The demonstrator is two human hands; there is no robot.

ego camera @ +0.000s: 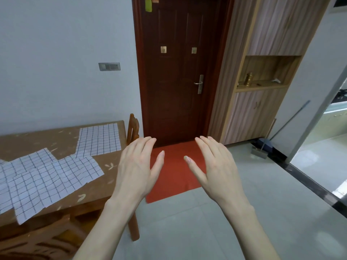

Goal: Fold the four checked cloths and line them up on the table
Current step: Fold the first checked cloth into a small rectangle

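- Brown desk [105,186], at left: four checked cloths [47,177], unfolded, three overlapping.
- Left hand [137,169], right hand [216,166]: raised off the desk, each grip apart, empty.

— What's straight ahead of me, at twelve o'clock?
— A dark red door [178,72], shut, with a metal handle [199,83] on its right side. A red mat [174,177] lies on the floor at its foot.
— And at two o'clock?
— A wooden cabinet [262,102] with an open shelf; a small brass jar [248,78] stands in it.
— At ten?
— A grey wall switch [109,66], and lower down, a chair [133,128].
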